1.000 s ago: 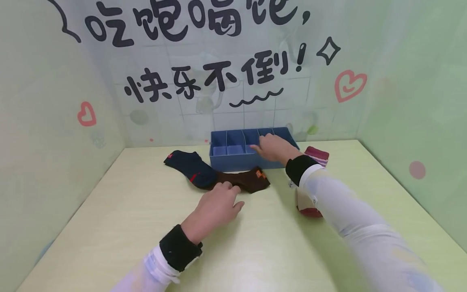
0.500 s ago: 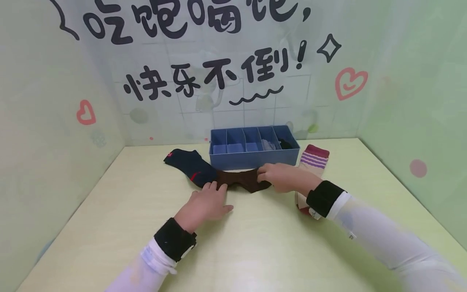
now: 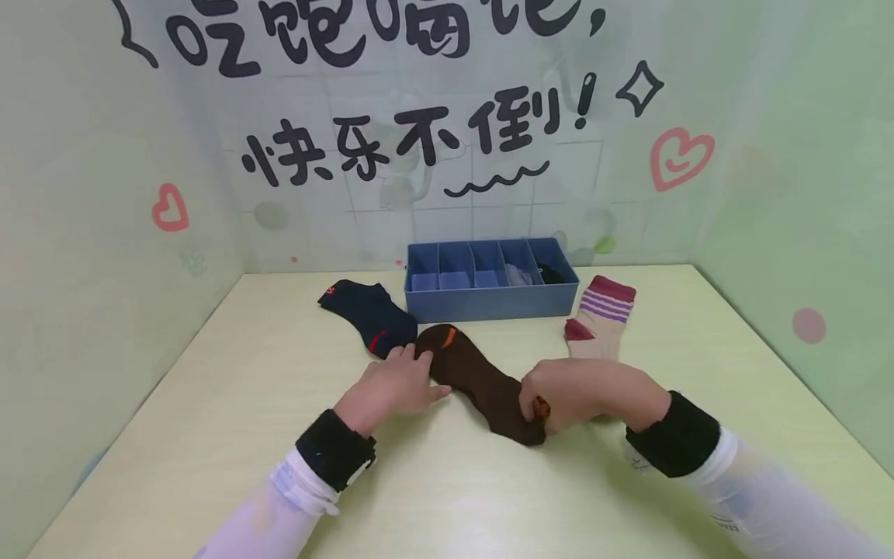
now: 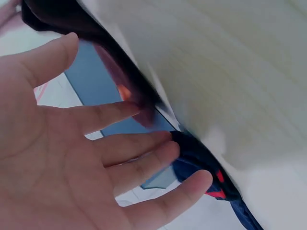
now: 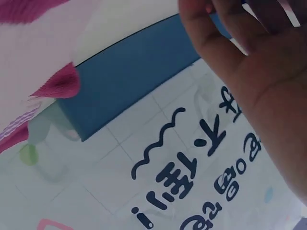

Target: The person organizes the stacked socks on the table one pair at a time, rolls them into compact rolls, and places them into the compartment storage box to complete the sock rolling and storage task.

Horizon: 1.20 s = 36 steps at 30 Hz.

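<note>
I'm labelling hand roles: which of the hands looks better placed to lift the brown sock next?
Probably the right hand: it pinches the near end of the brown sock, while the left hand holds nothing, fingers outstretched near the navy sock.

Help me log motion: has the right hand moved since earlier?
Yes: in the head view, the right hand has moved nearer and rightward, away from the blue box.

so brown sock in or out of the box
Out: the brown sock is in front of the blue box, the right hand gripping it.
</note>
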Motion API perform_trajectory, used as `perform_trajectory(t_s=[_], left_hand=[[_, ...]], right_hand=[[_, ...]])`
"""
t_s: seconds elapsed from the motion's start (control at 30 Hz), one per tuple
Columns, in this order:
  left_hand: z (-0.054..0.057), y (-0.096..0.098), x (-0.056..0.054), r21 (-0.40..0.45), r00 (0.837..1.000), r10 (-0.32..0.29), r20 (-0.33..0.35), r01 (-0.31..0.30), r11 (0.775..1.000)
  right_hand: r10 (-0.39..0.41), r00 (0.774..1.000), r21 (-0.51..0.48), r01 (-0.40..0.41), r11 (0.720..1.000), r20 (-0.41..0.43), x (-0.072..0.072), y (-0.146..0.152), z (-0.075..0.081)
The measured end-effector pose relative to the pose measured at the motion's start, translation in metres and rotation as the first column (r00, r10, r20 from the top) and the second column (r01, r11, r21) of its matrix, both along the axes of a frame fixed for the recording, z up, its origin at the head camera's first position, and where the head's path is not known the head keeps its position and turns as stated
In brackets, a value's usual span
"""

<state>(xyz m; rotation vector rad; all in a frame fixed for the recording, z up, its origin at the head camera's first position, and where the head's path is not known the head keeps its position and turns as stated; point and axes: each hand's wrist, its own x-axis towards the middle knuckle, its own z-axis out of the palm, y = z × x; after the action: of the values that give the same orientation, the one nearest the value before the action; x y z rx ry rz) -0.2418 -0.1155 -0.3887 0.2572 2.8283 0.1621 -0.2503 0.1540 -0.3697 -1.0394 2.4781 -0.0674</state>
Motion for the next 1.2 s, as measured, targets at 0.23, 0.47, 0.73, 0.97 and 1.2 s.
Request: perform_trajectory(t_s=[0.23,0.47,0.73,0.97,1.2], left_hand=[[0.0,-0.001,0.001,-0.003,0.999,-0.023,-0.035,0.023,1.0],[0.004,0.017,0.013,0.01,0.875,-0.427,-0.228,0.441,0.898],[-0.004,0.029,0.029,-0.089,0.875,-0.482,-0.044,0.477,0.874],[-0.006,0.029,0.032,-0.135,0.912,-0.407,0.053,0.411,0.902],[-0.002,0.035,0.037,-0.177,0.919,-0.39,0.06,0.394,0.902]], right_hand=[[-0.055,0.994,0.055,0.05,0.997,0.09,0.035,-0.016,0.008],[0.116,0.988,0.078,-0.108,0.991,-0.098,0.053,-0.032,-0.001],[0.275,0.927,0.108,-0.255,0.961,-0.254,0.076,-0.042,-0.009],[0.32,0.91,0.138,-0.292,0.946,-0.265,0.078,-0.044,-0.009],[0.206,0.978,-0.124,-0.21,0.97,-0.043,0.049,-0.029,-0.011]])
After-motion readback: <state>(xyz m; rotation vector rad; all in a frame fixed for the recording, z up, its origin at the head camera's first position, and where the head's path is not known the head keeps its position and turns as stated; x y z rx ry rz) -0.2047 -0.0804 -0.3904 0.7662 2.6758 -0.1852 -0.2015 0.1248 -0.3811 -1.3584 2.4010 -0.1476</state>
